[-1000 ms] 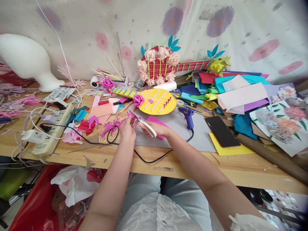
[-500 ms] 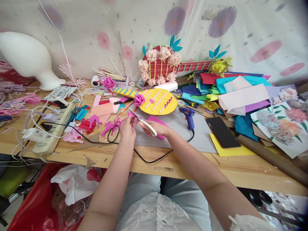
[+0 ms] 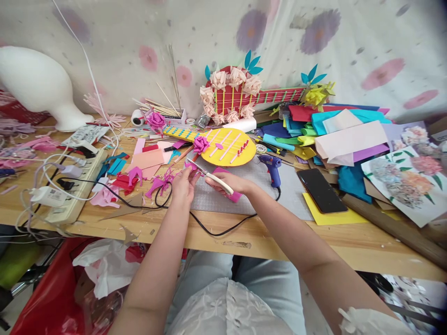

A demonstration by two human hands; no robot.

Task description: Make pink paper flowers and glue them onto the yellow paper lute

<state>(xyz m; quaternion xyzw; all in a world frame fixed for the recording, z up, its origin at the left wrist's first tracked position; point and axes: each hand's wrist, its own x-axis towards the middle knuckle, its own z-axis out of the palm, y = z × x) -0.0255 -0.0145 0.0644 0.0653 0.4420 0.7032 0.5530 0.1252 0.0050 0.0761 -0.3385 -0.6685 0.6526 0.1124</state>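
My right hand [image 3: 223,180] is closed round the pale handles of a pair of scissors [image 3: 219,182], whose blades point up and to the left. Pinched in my left hand [image 3: 184,182] is a small piece of magenta paper [image 3: 190,165], close to the blades. Whether the blades touch it I cannot tell. Just behind my hands lies a yellow paper guitar [image 3: 228,148] with a magenta paper flower [image 3: 201,144] on its body. Under my right hand, a magenta sheet [image 3: 233,191] rests on the grey cutting mat [image 3: 293,200].
A blue glue gun [image 3: 272,168] stands right of the guitar, its black cord crossing the table front. Further right lie a phone [image 3: 320,190] and piled coloured paper [image 3: 352,139]. On the left are magenta scraps [image 3: 159,185] and a power strip [image 3: 75,195]. A red flowered guitar [image 3: 228,95] leans behind.
My right hand and the scissors have shifted slightly right, away from my left hand. My left hand still pinches the magenta paper. The whole view has moved a little.
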